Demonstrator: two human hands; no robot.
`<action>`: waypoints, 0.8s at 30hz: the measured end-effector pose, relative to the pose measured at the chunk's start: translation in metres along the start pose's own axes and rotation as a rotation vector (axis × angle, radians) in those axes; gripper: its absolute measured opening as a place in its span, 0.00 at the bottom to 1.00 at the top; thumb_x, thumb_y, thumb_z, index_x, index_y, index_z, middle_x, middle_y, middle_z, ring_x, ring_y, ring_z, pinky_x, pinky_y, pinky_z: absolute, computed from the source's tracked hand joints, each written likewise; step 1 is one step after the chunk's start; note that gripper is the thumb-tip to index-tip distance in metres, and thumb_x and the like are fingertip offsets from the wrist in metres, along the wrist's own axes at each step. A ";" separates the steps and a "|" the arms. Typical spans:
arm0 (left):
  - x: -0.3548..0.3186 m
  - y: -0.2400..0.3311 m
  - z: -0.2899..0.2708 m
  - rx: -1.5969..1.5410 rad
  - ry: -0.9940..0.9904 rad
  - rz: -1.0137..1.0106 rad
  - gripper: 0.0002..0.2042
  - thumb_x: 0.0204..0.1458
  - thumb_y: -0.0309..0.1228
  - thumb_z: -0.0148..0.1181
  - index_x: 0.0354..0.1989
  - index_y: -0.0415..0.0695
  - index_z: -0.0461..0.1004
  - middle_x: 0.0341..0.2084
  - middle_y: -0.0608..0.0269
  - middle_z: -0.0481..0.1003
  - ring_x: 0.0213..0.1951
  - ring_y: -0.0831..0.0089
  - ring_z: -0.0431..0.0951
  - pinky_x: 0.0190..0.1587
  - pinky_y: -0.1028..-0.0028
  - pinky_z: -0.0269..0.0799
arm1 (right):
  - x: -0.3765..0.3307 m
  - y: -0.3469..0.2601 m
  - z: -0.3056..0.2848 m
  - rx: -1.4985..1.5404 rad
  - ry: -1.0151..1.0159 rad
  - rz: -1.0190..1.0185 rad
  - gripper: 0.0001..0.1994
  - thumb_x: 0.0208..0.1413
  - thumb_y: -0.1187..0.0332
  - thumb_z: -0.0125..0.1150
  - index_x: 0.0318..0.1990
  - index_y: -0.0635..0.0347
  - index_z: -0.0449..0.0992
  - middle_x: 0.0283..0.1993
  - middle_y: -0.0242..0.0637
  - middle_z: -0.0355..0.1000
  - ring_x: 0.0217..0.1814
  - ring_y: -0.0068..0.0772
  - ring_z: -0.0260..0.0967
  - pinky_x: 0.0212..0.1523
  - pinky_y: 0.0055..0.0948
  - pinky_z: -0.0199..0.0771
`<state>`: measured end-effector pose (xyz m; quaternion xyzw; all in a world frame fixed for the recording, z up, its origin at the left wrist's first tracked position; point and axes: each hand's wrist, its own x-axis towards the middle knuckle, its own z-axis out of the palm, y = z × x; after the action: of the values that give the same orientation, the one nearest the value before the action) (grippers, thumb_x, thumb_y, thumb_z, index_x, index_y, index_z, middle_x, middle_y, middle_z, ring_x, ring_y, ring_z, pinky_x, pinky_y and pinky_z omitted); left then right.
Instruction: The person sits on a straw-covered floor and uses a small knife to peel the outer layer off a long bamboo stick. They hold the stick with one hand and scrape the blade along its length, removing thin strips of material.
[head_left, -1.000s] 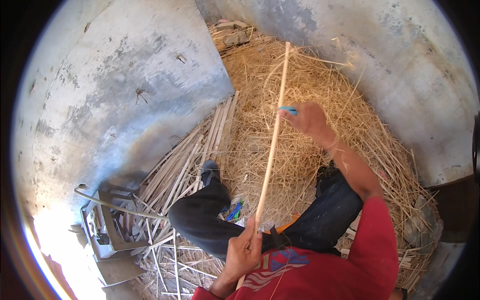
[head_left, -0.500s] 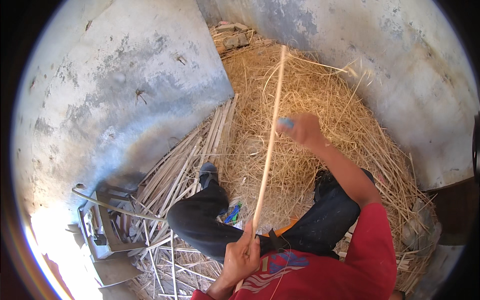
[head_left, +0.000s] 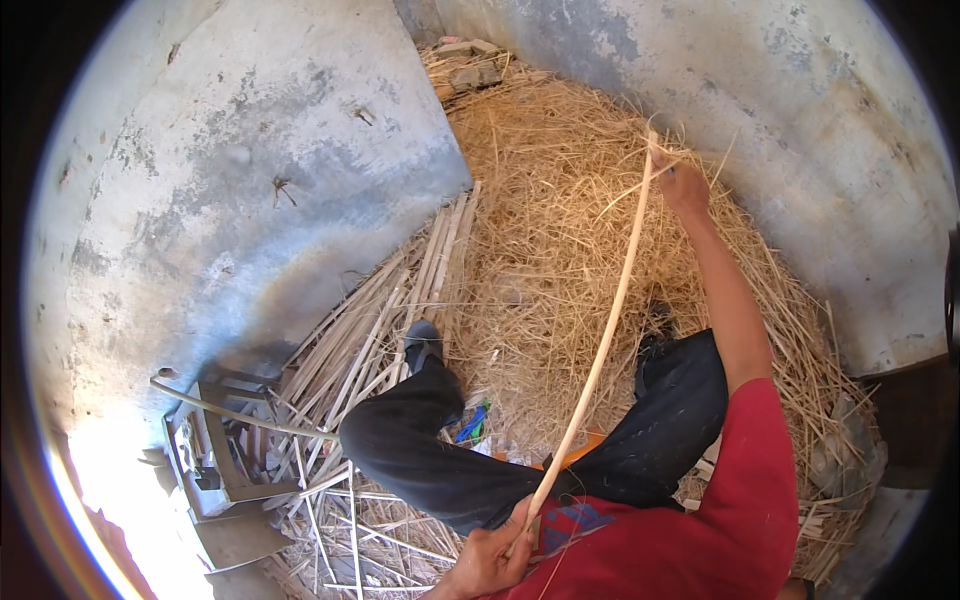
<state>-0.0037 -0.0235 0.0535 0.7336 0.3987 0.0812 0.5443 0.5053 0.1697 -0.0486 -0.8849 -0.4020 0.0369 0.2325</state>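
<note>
A seated person's left hand [head_left: 492, 552] is closed around the near end of a long pale cane strip [head_left: 600, 345], low at the bottom edge of the view, just above the red shirt [head_left: 690, 520]; the right hand [head_left: 683, 185], arm stretched full out, pinches the far end of the same strip over the straw heap [head_left: 560, 220], fingers pressed together on it; whether a small tool sits in that grip cannot be told. The strip runs in a shallow bow between the two hands, crossing above the dark trousers [head_left: 450, 460] and the folded legs. Loose fibres trail from its far tip. A pile of split sticks [head_left: 400, 310] lies along the left edge of the straw, against the grey concrete wall [head_left: 250, 200]; a bent metal frame [head_left: 215, 455] and a curved rod rest near the lower left corner of the floor. A blue scrap [head_left: 472, 420] shows between the knees. The risk, as judged from here: the strip is flexed and thin, so a harder pull could snap or splinter it; a slip at the far pinch could whip the end back toward the person.
</note>
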 end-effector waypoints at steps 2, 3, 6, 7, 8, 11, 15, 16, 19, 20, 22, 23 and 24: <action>0.001 0.004 -0.001 0.050 -0.032 -0.044 0.20 0.56 0.25 0.53 0.58 0.34 0.65 0.15 0.62 0.69 0.19 0.81 0.72 0.22 0.79 0.66 | 0.010 0.016 -0.001 -0.287 -0.041 0.082 0.40 0.56 0.29 0.24 0.29 0.53 0.77 0.19 0.28 0.64 0.18 0.29 0.61 0.15 0.27 0.57; 0.001 0.005 -0.001 0.075 -0.050 -0.065 0.20 0.56 0.25 0.53 0.57 0.34 0.66 0.16 0.62 0.70 0.20 0.81 0.72 0.22 0.79 0.66 | 0.013 0.021 0.003 -0.150 -0.019 0.080 0.40 0.56 0.28 0.24 0.27 0.53 0.75 0.18 0.28 0.63 0.19 0.30 0.61 0.17 0.28 0.58; 0.004 -0.016 0.005 -0.020 0.071 0.011 0.19 0.56 0.25 0.53 0.57 0.33 0.66 0.18 0.64 0.70 0.21 0.82 0.70 0.23 0.79 0.65 | -0.010 -0.011 -0.004 0.164 -0.086 0.074 0.40 0.54 0.26 0.24 0.19 0.53 0.70 0.17 0.28 0.61 0.21 0.30 0.63 0.22 0.31 0.62; 0.009 -0.017 0.004 -0.007 0.108 0.000 0.20 0.56 0.25 0.53 0.57 0.33 0.66 0.18 0.64 0.70 0.21 0.83 0.70 0.23 0.79 0.65 | -0.024 -0.024 -0.009 0.198 -0.181 0.069 0.40 0.53 0.25 0.24 0.17 0.53 0.67 0.17 0.28 0.60 0.21 0.30 0.62 0.23 0.32 0.63; 0.016 -0.014 0.003 0.002 0.150 -0.011 0.20 0.56 0.25 0.53 0.58 0.32 0.66 0.18 0.63 0.70 0.21 0.83 0.69 0.23 0.80 0.64 | -0.038 -0.034 -0.011 0.232 -0.278 0.057 0.40 0.53 0.25 0.24 0.15 0.53 0.65 0.16 0.29 0.60 0.21 0.30 0.62 0.25 0.32 0.64; 0.042 -0.023 0.002 -0.041 0.249 -0.058 0.20 0.57 0.25 0.54 0.58 0.32 0.66 0.16 0.64 0.70 0.18 0.85 0.69 0.21 0.80 0.66 | -0.102 -0.067 -0.002 0.020 -0.502 -0.227 0.41 0.50 0.23 0.29 0.15 0.55 0.66 0.14 0.28 0.58 0.21 0.28 0.64 0.26 0.37 0.69; 0.083 -0.037 -0.003 -0.186 0.331 -0.062 0.21 0.58 0.26 0.53 0.60 0.32 0.63 0.15 0.70 0.68 0.18 0.86 0.67 0.21 0.82 0.65 | -0.195 -0.113 -0.008 -0.006 -0.552 -0.696 0.34 0.51 0.30 0.47 0.27 0.56 0.75 0.21 0.39 0.71 0.23 0.41 0.72 0.25 0.41 0.69; 0.090 -0.036 -0.005 -0.199 0.335 -0.039 0.22 0.59 0.26 0.52 0.61 0.32 0.62 0.15 0.72 0.67 0.18 0.87 0.67 0.22 0.82 0.65 | -0.205 -0.107 0.005 0.010 -0.499 -0.764 0.33 0.50 0.31 0.49 0.27 0.57 0.74 0.21 0.40 0.71 0.23 0.42 0.72 0.24 0.41 0.70; 0.096 -0.027 -0.011 -0.284 0.324 -0.042 0.22 0.59 0.26 0.52 0.62 0.32 0.61 0.17 0.73 0.67 0.19 0.88 0.66 0.23 0.83 0.64 | -0.213 -0.111 0.005 0.085 -0.468 -0.833 0.31 0.49 0.32 0.53 0.26 0.57 0.73 0.21 0.40 0.71 0.23 0.45 0.72 0.23 0.41 0.69; 0.097 -0.027 -0.012 -0.286 0.334 -0.040 0.22 0.59 0.26 0.52 0.62 0.33 0.61 0.17 0.73 0.67 0.19 0.88 0.66 0.23 0.84 0.64 | -0.212 -0.115 -0.001 0.116 -0.479 -0.832 0.31 0.48 0.33 0.55 0.26 0.57 0.72 0.21 0.40 0.71 0.23 0.46 0.72 0.22 0.41 0.69; 0.099 -0.026 -0.012 -0.294 0.346 -0.042 0.22 0.59 0.26 0.52 0.62 0.33 0.61 0.18 0.74 0.67 0.19 0.88 0.66 0.23 0.84 0.64 | -0.212 -0.123 -0.015 0.132 -0.451 -0.853 0.31 0.48 0.33 0.54 0.25 0.58 0.72 0.20 0.41 0.71 0.22 0.46 0.73 0.22 0.42 0.70; 0.100 -0.025 -0.012 -0.318 0.349 -0.041 0.22 0.59 0.25 0.51 0.62 0.33 0.61 0.18 0.74 0.67 0.19 0.88 0.66 0.22 0.84 0.63 | -0.212 -0.124 -0.018 0.139 -0.440 -0.860 0.32 0.48 0.32 0.54 0.24 0.58 0.72 0.20 0.41 0.72 0.21 0.46 0.73 0.22 0.42 0.70; 0.101 -0.023 -0.013 -0.342 0.352 -0.041 0.22 0.59 0.25 0.51 0.63 0.34 0.60 0.18 0.74 0.66 0.19 0.88 0.65 0.22 0.84 0.63 | -0.211 -0.122 -0.016 0.166 -0.409 -0.837 0.32 0.48 0.32 0.54 0.24 0.58 0.72 0.19 0.41 0.71 0.20 0.45 0.72 0.22 0.42 0.70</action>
<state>0.0450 0.0561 0.0071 0.5971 0.4827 0.2633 0.5841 0.2821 0.0792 -0.0064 -0.5997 -0.7575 0.1454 0.2131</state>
